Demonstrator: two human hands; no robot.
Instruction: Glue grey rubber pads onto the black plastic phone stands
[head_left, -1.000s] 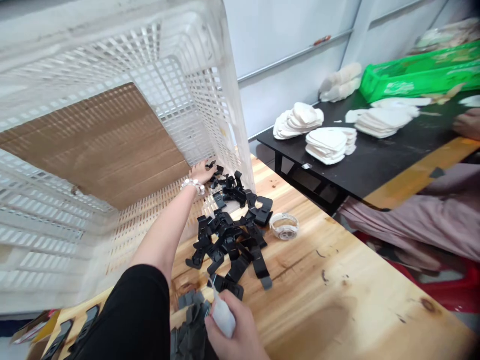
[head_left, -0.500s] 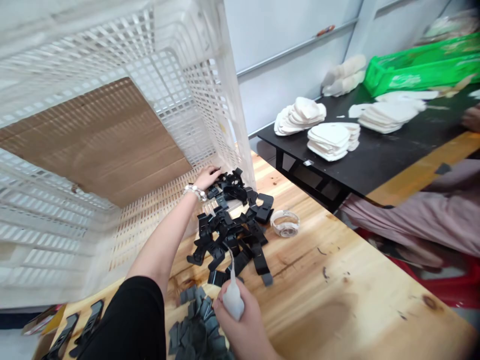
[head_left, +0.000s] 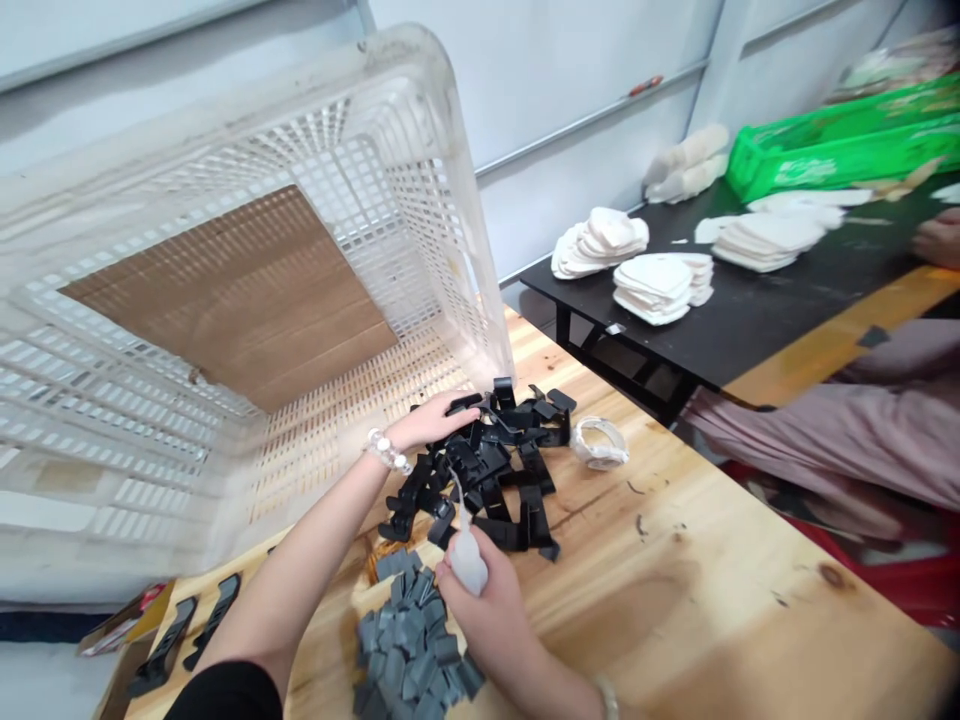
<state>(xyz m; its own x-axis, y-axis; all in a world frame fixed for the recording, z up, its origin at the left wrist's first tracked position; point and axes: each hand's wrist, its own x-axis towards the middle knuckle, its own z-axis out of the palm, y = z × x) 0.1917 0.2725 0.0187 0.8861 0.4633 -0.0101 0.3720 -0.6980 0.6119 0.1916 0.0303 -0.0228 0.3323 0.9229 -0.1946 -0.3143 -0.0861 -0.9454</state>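
My left hand (head_left: 435,420), a beaded bracelet at its wrist, reaches over the far side of a pile of black plastic clips (head_left: 487,460). Its fingers are stretched out on the pieces, and their tips are partly hidden among them. In my right hand (head_left: 487,600) is a small translucent squeeze bottle (head_left: 469,563), its thin nozzle pointing up at the near edge of the pile. Below and left of that hand lies a heap of small grey pieces (head_left: 412,640). A white watch (head_left: 598,443) rests just right of the black clips.
A white plastic crate (head_left: 472,250) lies on its side on the wooden table (head_left: 675,580), cardboard (head_left: 255,300) inside. Two black strips (head_left: 165,645) lie at the left. On a black table (head_left: 780,320) are white pad stacks (head_left: 652,285) and a green crate (head_left: 780,165); a person sits there.
My left hand has moved toward me and right, over the black clips. The clips and the watch have shifted right. My view has shifted, showing more of the crate's top. The bottle stays in my right hand.
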